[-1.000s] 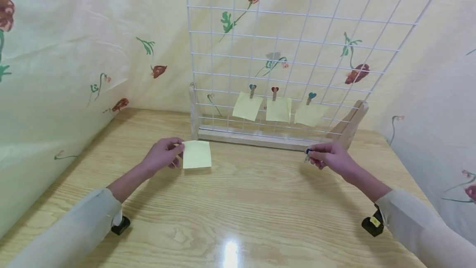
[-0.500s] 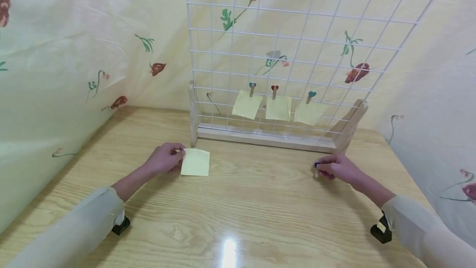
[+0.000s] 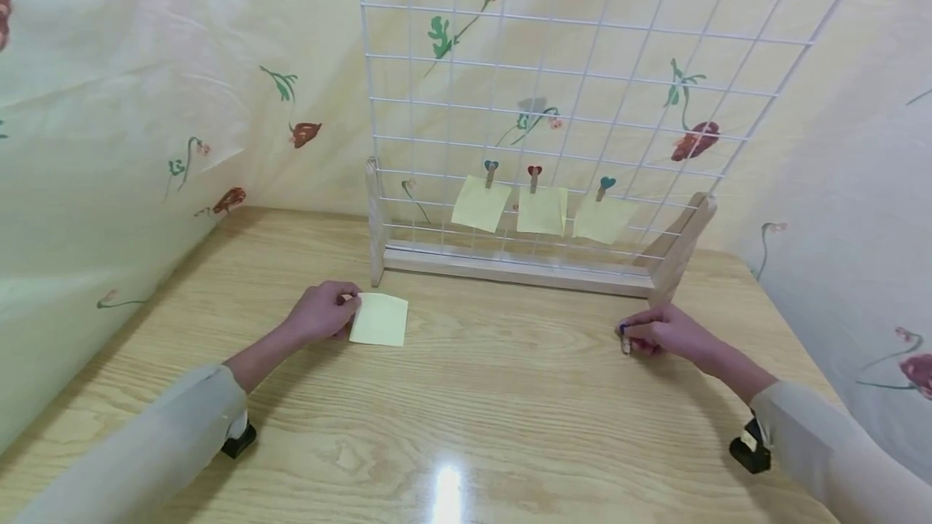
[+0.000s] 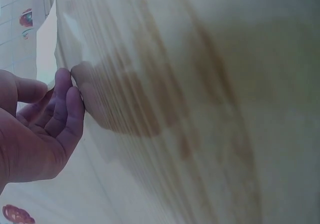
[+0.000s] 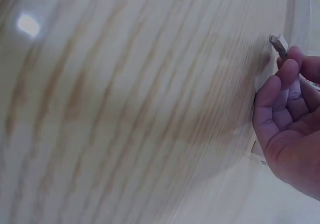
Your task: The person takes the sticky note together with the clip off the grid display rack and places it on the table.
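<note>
My left hand (image 3: 324,311) pinches the left edge of a pale yellow sticky note (image 3: 379,319), low over the wooden table. In the left wrist view the note (image 4: 46,54) stands up from between thumb and fingers, whose backs lie close to the tabletop. Over on the right, my right hand (image 3: 666,331) pinches a small wooden clothespin (image 3: 625,343) with a dark blue top. Its wooden legs (image 5: 279,45) poke out past the fingertips in the right wrist view; the top is covered by the fingers there.
A white wire grid (image 3: 561,67) rises at the back on a wooden stand (image 3: 510,268). Three yellow notes hang on it from clothespins with heart tops: a left note (image 3: 480,204), a middle note (image 3: 542,211) and a right note (image 3: 603,218). Flowered cloth (image 3: 175,87) surrounds the table (image 3: 437,395).
Both hands have come down and slightly toward me, the left with the sticky note, the right with the clothespin. The right hand has also shifted a little to the right.
</note>
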Demonstrator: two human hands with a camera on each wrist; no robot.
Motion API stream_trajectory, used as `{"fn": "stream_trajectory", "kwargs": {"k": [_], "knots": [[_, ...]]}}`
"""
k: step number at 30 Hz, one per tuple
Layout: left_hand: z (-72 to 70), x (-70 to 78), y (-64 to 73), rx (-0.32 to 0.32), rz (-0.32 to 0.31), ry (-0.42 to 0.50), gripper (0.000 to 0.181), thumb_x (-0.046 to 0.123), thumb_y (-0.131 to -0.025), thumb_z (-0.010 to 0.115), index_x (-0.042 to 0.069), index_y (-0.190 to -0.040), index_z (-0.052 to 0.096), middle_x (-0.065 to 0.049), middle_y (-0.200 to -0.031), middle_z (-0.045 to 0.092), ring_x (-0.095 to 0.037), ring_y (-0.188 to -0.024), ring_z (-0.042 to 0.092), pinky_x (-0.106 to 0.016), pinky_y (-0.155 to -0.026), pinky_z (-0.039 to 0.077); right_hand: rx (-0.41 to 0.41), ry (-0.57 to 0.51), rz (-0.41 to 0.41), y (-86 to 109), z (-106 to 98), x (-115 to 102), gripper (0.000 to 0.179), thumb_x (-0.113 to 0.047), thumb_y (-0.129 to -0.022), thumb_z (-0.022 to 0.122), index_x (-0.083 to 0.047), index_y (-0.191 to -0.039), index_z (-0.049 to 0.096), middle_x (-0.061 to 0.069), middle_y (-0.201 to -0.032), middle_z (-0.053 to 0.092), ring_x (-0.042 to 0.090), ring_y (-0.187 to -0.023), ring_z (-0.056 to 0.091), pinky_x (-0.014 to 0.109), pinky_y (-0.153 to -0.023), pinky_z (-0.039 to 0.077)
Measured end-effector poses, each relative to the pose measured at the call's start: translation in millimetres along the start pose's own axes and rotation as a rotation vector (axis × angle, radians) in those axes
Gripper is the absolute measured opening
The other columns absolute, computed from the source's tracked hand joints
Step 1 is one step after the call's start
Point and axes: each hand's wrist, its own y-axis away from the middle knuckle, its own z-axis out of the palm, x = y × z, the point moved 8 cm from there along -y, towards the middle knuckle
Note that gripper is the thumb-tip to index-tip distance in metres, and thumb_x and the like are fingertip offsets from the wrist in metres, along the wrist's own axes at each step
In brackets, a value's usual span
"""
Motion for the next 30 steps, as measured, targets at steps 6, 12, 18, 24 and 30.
{"fn": "stream_trajectory", "kwargs": {"k": [6,12,18,24,30], "knots": [[-0.1,0.7,-0.9,0.03,0.031,-0.057,0.033,0.012,-0.095,0.046,-0.008,-0.116,0.062,0.0,-0.053,0.055,-0.01,-0.041,0.049,-0.022,-0.039,0.037,0.008,-0.016,0.005,-1.0,0.6,2.8,0.033,-0.011,-0.097,0.054,0.016,-0.117,0.059,-0.001,-0.074,0.057,0.007,-0.063,0.05,0.022,-0.054,0.044],[-0.9,2.2,-1.1,0.057,0.045,-0.12,0.034,0.013,-0.094,0.047,-0.008,-0.116,0.063,0.003,-0.05,0.047,-0.008,-0.041,0.036,-0.02,-0.04,0.029,0.009,-0.025,-0.024,-1.7,0.3,5.1,0.035,-0.012,-0.098,0.054,0.015,-0.121,0.056,-0.001,-0.074,0.058,0.007,-0.062,0.049,0.022,-0.053,0.043],[-0.5,3.9,-0.6,0.056,0.043,-0.145,0.032,0.012,-0.093,0.049,-0.007,-0.115,0.063,0.0,-0.054,0.054,-0.01,-0.043,0.04,-0.022,-0.041,0.032,0.012,-0.008,-0.05,-1.6,0.3,4.9,0.035,-0.013,-0.098,0.054,0.015,-0.121,0.056,0.0,-0.075,0.059,0.007,-0.063,0.05,0.021,-0.052,0.044],[-0.4,4.2,-0.5,0.057,0.048,-0.167,0.034,0.012,-0.093,0.05,-0.008,-0.118,0.062,-0.005,-0.069,0.064,-0.011,-0.046,0.044,-0.023,-0.042,0.036,0.014,0.003,-0.055,-0.9,0.0,6.3,0.036,-0.013,-0.098,0.054,0.014,-0.121,0.056,-0.002,-0.074,0.059,0.006,-0.063,0.05,0.02,-0.052,0.044],[0.6,4.3,-0.2,0.048,0.043,-0.178,0.04,0.013,-0.092,0.05,-0.01,-0.124,0.057,-0.005,-0.067,0.062,-0.008,-0.041,0.036,-0.02,-0.039,0.029,0.013,-0.01,-0.05,-0.3,-1.0,7.1,0.037,-0.014,-0.098,0.054,0.014,-0.122,0.055,0.001,-0.075,0.059,0.007,-0.063,0.051,0.021,-0.052,0.044]]}}
